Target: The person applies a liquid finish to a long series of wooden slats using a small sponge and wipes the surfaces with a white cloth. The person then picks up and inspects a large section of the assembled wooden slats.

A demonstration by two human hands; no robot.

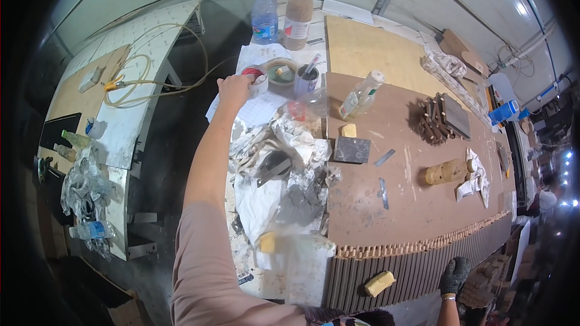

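My left fingers [243,81], bare, are at the near left side of a white round container [260,87] with red inside; I cannot tell how far open they are, or whether they grip it. That container sits on white paper [251,111] toward the far left of the surface [362,220]. Just right of it is a round tan-rimmed container [281,82] with a greenish inside, then a pale cup [305,87] with a handle sticking out. Behind them stand a blue-tinted bottle [264,21] and a taller bottle [298,21] with a white cap.

My right fingers [458,267], in a dark glove, are at the near edge of a row of dark slats [417,271] with tan far ends. I cannot tell how far they are curled or whether they have hold of a slat. A yellow block [380,284] lies on the slats to the left of that glove.

Between my arms, crumpled white cloth and plastic [257,196] lie along the left part. Farther right, a clear bottle [361,95] stands upright beyond a dark block [351,150], a bundle of brown strips [436,122] sits apart, and a yellowish bottle [446,172] lies on its side, touching a white rag [477,184].
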